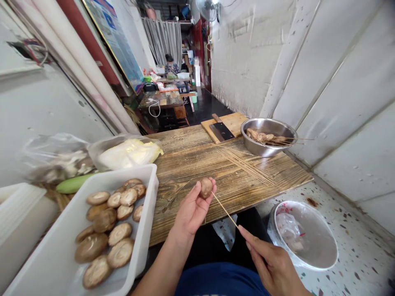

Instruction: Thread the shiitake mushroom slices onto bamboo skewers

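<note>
My left hand (pixel 195 207) holds a brown mushroom (pixel 206 188) between thumb and fingers, over the front edge of the wooden table (pixel 182 164). Pinched in my right hand (pixel 268 257) is a thin wooden skewer (pixel 226 211). Its far end meets the mushroom's side; whether it has gone in I cannot tell. On my left a white plastic tub (pixel 147 205) contains several more mushrooms (pixel 119 234). Loose skewers (pixel 247 166) lie in a bundle on the table. Skewered mushrooms (pixel 262 136) rest in a steel bowl (pixel 268 151) at the right.
A cleaver (pixel 222 130) lies on a cutting board (pixel 237 122) at the back. Bagged cabbage (pixel 129 153) and a green vegetable (pixel 74 185) are beyond the tub. A lined bin (pixel 321 238) stands on the floor at right. Another person (pixel 171 68) sits far back.
</note>
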The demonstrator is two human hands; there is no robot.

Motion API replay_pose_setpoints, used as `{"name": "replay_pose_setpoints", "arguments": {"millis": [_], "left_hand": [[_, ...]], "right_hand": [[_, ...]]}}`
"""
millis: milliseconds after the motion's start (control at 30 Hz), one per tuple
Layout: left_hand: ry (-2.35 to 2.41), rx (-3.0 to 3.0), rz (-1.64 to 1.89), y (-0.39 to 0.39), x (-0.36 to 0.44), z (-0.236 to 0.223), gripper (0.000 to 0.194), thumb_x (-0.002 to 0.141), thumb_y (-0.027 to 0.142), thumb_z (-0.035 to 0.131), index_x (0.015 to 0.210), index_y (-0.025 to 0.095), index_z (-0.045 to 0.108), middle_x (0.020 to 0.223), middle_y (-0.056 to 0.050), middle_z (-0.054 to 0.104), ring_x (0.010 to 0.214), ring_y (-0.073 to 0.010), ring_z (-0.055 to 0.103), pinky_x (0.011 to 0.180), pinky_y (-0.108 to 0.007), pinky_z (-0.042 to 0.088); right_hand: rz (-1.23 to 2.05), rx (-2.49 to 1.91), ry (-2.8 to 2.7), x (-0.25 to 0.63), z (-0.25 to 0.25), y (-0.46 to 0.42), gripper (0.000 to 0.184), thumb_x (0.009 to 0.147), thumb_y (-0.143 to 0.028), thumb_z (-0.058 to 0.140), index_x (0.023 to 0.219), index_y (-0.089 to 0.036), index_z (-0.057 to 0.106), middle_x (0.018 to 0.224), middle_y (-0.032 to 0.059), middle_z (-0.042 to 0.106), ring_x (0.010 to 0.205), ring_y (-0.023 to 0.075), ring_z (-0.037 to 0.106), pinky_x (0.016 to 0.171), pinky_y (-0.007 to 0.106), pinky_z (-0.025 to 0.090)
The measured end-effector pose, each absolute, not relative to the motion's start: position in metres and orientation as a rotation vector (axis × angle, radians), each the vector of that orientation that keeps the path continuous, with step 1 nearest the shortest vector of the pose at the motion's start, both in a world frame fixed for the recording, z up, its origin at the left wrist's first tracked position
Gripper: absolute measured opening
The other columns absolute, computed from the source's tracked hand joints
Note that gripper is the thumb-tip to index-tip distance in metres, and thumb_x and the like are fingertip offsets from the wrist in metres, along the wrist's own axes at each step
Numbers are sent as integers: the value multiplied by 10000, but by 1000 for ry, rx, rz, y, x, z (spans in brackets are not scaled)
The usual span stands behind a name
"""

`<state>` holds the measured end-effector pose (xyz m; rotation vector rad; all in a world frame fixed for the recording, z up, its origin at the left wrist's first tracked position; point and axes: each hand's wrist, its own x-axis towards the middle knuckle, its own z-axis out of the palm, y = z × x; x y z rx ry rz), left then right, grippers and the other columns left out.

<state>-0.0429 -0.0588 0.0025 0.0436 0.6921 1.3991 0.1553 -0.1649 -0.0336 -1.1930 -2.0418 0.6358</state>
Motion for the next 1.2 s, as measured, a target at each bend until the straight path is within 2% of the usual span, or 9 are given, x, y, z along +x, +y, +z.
{"name": "replay_pose_setpoints", "arguments": {"millis": [233,433,700,800,933,1067,1200], "left_hand": [[694,109,1394,-64,-39,3,142,857,83,505,913,32,625,1084,-190,641,1075,-245,604,940,-351,510],[695,149,1368,-67,-37,4,143,850,72,511,919,40,632,1108,-185,637,1072,-237,606,929,-327,516],[679,115,1329,-71,-37,9,143,838,61,516,935,65,623,1109,-179,639,1084,-237,602,913,-318,521],[663,155,1326,-74,-37,12,161,827,80,546,968,94,622,1101,-156,648,1089,-231,599,915,-317,514],[659,261,1328,-82,-34,19,269,788,116,614,1056,139,609,1051,-125,670,1048,-232,621,929,-345,489],[660,349,1322,-92,-27,26,275,764,157,655,1035,134,620,1069,-134,666,1030,-238,624,951,-370,456],[652,392,1349,-102,-22,31,278,755,194,677,1025,146,629,1061,-119,667,1035,-234,614,967,-378,432]], "right_hand": [[673,-1188,-2038,155,-36,-166,443,929,-135,377,1366,-170,439,711,7,632,592,106,596,609,189,494],[618,-1154,-2002,151,-39,-165,436,928,-131,377,1358,-157,445,677,2,635,531,97,572,558,172,488],[530,-1119,-1944,142,-40,-153,401,933,-152,384,1317,-176,496,690,20,677,529,115,617,579,182,525],[516,-1130,-1931,138,-42,-151,380,940,-167,378,1296,-164,509,728,28,699,507,107,617,542,172,519],[577,-1158,-1924,134,-43,-147,334,946,-176,377,1241,-151,531,743,26,695,564,110,647,571,170,524],[532,-1068,-1936,131,-39,-141,308,940,-154,373,1220,-172,499,768,19,685,547,101,638,560,159,516],[441,-980,-1925,127,-34,-138,294,930,-130,376,1190,-199,497,774,14,684,454,79,581,485,137,484]]}}
